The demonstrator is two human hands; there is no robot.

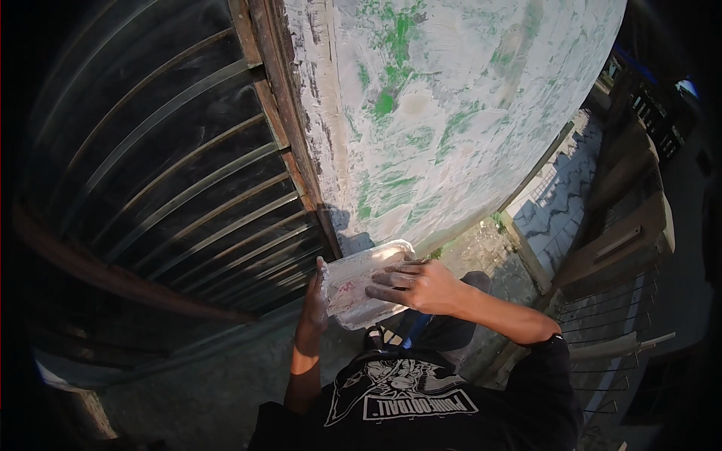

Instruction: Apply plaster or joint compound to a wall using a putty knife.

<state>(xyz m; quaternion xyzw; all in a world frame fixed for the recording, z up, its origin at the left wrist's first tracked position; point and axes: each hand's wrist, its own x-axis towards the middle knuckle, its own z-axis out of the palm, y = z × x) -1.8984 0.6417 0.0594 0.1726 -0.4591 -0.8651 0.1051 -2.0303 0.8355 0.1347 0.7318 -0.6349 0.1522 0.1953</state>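
A pale, putty-smeared rectangular tray point(342, 308) with a pinkish patch inside is held low in front of my body, by the foot of the plastered wall. My left hand point(317, 297) grips its left side from outside, fingers upright along the edge. My right hand point(414, 289) reaches over the tray from the right, its dusty fingers apart and slightly bent on the inside surface; I see no tool in them.
The white wall point(466, 98) has green patches and a worn corner beside a dark barred metal grille point(165, 165) on the left. To the right lie a concrete path point(500, 263), a tiled strip point(560, 203) and grey boards with wire rods point(617, 248). My feet stand below.
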